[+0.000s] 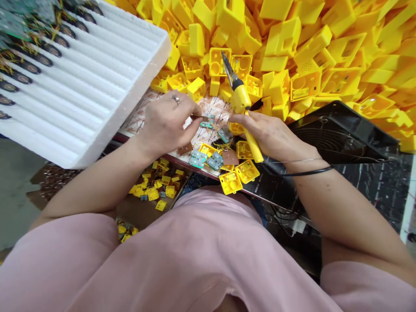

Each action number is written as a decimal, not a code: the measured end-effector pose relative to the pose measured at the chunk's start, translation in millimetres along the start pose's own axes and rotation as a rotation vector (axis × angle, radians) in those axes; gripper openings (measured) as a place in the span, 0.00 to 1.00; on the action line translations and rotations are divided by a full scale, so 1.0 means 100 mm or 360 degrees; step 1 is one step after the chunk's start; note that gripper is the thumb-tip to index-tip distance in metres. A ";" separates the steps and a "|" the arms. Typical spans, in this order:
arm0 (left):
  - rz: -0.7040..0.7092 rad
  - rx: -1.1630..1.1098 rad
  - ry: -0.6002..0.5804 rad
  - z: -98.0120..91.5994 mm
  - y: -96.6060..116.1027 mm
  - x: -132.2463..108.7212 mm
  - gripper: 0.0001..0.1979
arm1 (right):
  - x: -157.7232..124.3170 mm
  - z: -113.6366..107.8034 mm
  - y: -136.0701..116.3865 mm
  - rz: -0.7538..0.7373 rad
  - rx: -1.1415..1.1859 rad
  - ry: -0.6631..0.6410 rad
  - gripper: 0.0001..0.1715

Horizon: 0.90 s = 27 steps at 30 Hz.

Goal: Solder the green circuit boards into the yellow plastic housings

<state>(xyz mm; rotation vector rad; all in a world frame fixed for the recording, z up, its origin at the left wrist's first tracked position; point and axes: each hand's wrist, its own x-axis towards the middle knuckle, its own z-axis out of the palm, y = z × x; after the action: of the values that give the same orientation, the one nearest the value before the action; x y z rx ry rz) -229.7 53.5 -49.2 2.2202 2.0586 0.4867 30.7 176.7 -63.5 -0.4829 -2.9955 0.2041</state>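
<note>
In the head view, my right hand [271, 134] is wrapped round the handle of a yellow soldering gun [241, 99]. Its metal tip points up and away, over the pile of yellow casings. My left hand [172, 121], with a ring on one finger, is closed in a pinch at the work surface. Just beside those fingertips lies a small green circuit board [206, 125]; whatever they pinch is too small to make out. Another little board [223, 135] sits between the hands. Nearer to me are more circuit boards [215, 160], a brown flat piece [230, 157] and open yellow casings [230, 182].
A big heap of yellow plastic casings [312, 47] fills the back. On the left, a white ribbed foam tray [107, 73] carries round speakers [42, 60] with wires. A black fan [341, 130] stands right. Below the table edge, a box holds small yellow parts [152, 193].
</note>
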 end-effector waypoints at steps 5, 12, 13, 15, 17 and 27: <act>0.0069 -0.0243 0.0092 0.18 -0.10 -0.27 0.13 | -0.15 -0.09 0.01 -0.0011 0.0046 0.0072 0.25; -0.0216 -0.0717 -0.0350 0.23 -0.05 -0.19 0.13 | 0.09 0.09 -0.23 0.0256 -0.0288 0.0153 0.18; -0.0227 -0.0754 -0.0413 0.21 -0.03 -0.14 0.15 | 0.11 0.10 -0.25 0.0275 -0.0276 0.0140 0.17; -0.0243 -0.0763 -0.0493 0.20 -0.02 -0.04 0.19 | 0.14 0.12 -0.26 0.0278 -0.0224 0.0122 0.17; -0.0236 -0.0707 -0.0565 0.21 -0.01 0.03 0.22 | 0.13 0.11 -0.24 0.0218 -0.0193 0.0123 0.19; 0.0057 -0.0287 -0.0349 0.28 0.03 -0.01 0.19 | -0.07 0.12 -0.25 0.0124 -0.0208 0.0312 0.20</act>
<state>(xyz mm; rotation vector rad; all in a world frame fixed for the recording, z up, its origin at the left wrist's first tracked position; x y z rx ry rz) -218.7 57.0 -75.2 2.1055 1.7952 0.3938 28.6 149.4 -72.7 -0.5960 -2.8121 -0.0325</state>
